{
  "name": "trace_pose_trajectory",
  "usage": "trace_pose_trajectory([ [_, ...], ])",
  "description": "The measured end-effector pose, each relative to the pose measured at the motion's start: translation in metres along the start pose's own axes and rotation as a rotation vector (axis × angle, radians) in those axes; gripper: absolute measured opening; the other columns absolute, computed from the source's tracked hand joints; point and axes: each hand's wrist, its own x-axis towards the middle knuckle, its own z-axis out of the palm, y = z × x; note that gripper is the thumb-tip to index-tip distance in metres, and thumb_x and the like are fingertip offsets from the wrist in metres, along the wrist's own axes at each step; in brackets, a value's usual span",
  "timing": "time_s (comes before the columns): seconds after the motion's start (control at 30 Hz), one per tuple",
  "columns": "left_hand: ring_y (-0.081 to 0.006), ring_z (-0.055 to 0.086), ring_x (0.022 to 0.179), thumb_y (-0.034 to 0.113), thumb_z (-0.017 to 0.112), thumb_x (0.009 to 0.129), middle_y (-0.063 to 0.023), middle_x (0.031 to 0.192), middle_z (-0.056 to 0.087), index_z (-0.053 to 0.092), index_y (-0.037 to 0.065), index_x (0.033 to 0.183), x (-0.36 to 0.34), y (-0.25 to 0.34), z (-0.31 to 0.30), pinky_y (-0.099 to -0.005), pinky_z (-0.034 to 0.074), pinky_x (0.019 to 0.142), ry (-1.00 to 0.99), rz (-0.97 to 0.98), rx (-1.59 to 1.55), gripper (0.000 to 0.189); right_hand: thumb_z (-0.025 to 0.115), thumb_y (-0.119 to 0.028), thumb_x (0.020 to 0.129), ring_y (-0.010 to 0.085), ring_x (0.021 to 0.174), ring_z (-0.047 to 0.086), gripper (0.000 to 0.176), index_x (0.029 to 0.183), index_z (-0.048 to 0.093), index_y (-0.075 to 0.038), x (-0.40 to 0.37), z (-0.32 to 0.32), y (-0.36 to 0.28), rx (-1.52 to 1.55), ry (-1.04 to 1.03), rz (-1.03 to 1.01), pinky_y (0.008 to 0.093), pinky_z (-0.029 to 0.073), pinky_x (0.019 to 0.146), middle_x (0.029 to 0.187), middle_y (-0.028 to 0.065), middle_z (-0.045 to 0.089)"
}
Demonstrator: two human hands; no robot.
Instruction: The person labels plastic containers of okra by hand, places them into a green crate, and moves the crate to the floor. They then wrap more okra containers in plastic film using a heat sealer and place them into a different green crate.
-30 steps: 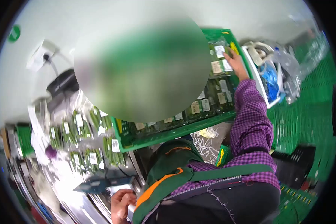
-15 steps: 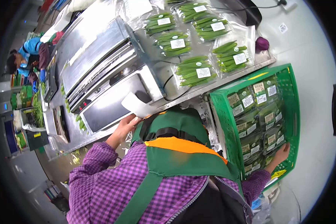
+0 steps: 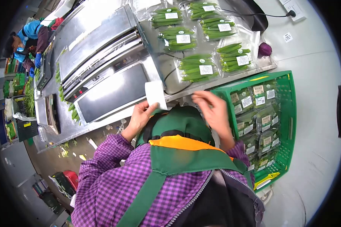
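Observation:
A curled white strip of label paper [image 3: 155, 92] is pinched between the thumb and fingers of my left hand [image 3: 139, 118], close to the bench edge. My right hand [image 3: 215, 112] is in the air between the strip and the green crate [image 3: 288, 125], its fingers loosely stretched and slightly blurred, with nothing visible in them. Bagged green vegetables with white and tan labels [image 3: 267, 120] fill the crate in rows. On the bench, several clear bags of green pods [image 3: 195, 68] carry white labels.
A metal sealing machine [image 3: 106, 68] with a dark plate stands on the steel bench [image 3: 263, 68]. A purple round vegetable [image 3: 265, 48] lies at the bench's end. At far left another person [image 3: 30, 34] in blue gloves works. A black cable runs to the wall socket [image 3: 294, 12].
My right hand has left the crate's right side and come across toward the label strip. My left hand has moved slightly right, and the strip now stands more upright.

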Motion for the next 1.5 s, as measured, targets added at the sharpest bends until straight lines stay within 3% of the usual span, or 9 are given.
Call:
trace_pose_trajectory([
  [0.23,-0.0061,0.049,0.068,0.023,0.058,0.090,0.0034,0.077,0.058,0.064,0.008,0.088,0.005,0.041,0.049,-0.0219,0.038,0.063,0.003,0.035,-0.457,0.017,0.066,-0.011,0.081,0.0126,0.084,0.061,0.030,0.108,0.059,0.002,-0.010,0.029,0.047,0.050,-0.265,0.085,0.0263,0.047,0.077,0.090,0.0108,0.067],
  [0.33,-0.0081,0.052,0.074,0.022,0.057,0.091,0.0011,0.081,0.060,0.063,0.005,0.093,0.008,0.051,0.058,-0.0237,0.042,0.068,-0.028,0.118,-0.471,0.018,0.064,-0.011,0.083,0.0082,0.076,0.057,0.025,0.105,0.060,0.002,-0.027,0.026,0.065,0.129,-0.220,0.244,0.0254,0.047,0.070,0.087,0.0093,0.067],
  [0.47,-0.0114,0.057,0.079,0.024,0.057,0.090,-0.0046,0.090,0.062,0.057,0.001,0.106,-0.008,0.037,0.067,-0.0246,0.047,0.076,0.224,0.233,-0.387,0.028,0.061,-0.012,0.086,0.0069,0.073,0.056,0.020,0.099,0.062,0.003,-0.048,0.008,0.061,0.212,-0.042,0.242,0.0249,0.046,0.066,0.078,0.0051,0.065],
  [0.53,-0.0104,0.057,0.076,0.025,0.058,0.090,-0.0053,0.091,0.062,0.057,0.001,0.107,-0.022,0.017,0.065,-0.0237,0.048,0.069,0.081,-0.043,-0.338,0.029,0.061,-0.008,0.085,0.0061,0.071,0.054,0.022,0.104,0.061,0.003,-0.053,0.002,0.065,-0.105,-0.069,0.220,0.0241,0.045,0.064,0.076,0.0027,0.061],
  [0.67,-0.0110,0.057,0.084,0.038,0.057,0.089,-0.0039,0.096,0.062,0.060,0.005,0.107,-0.030,0.007,0.082,-0.0250,0.047,0.072,-0.169,-0.174,-0.270,0.038,0.062,0.001,0.082,0.0043,0.067,0.051,0.044,0.123,0.048,-0.001,-0.066,0.004,0.052,0.240,0.040,0.122,0.0218,0.042,0.060,0.077,0.0011,0.056],
  [0.8,-0.0163,0.059,0.090,0.038,0.055,0.090,-0.0045,0.098,0.061,0.054,0.003,0.113,-0.017,0.018,0.100,-0.0313,0.049,0.076,-0.297,-0.377,-0.673,0.042,0.061,0.005,0.080,0.0045,0.069,0.051,0.060,0.133,0.037,-0.007,-0.075,0.002,0.036,0.279,-0.224,0.183,0.0204,0.041,0.060,0.078,0.0019,0.056],
  [1.1,-0.0148,0.060,0.083,0.042,0.052,0.090,-0.0045,0.091,0.062,0.058,0.002,0.105,0.004,0.004,0.109,-0.0291,0.047,0.074,-0.150,-0.326,-0.625,0.044,0.062,0.000,0.080,0.0143,0.074,0.060,0.042,0.121,0.053,-0.006,-0.064,0.009,0.031,-0.233,-0.068,0.019,0.0273,0.049,0.069,0.085,0.0093,0.062],
  [1.27,-0.0190,0.060,0.092,0.032,0.052,0.091,-0.0096,0.100,0.063,0.054,-0.001,0.107,0.012,0.006,0.099,-0.0313,0.047,0.083,-0.307,-0.253,-0.494,0.036,0.065,-0.004,0.078,0.0231,0.079,0.064,0.031,0.109,0.061,-0.006,-0.054,0.017,0.041,-0.400,-0.006,-0.216,0.0303,0.051,0.068,0.094,0.0142,0.065],
  [1.5,-0.0179,0.060,0.091,0.030,0.051,0.091,-0.0101,0.100,0.064,0.060,-0.003,0.105,0.020,0.014,0.088,-0.0302,0.046,0.084,-0.252,-0.286,-0.507,0.037,0.066,-0.004,0.077,0.0232,0.074,0.065,0.016,0.094,0.065,-0.003,-0.039,0.031,0.030,-0.265,-0.002,-0.063,0.0293,0.051,0.065,0.086,0.0112,0.066],
])
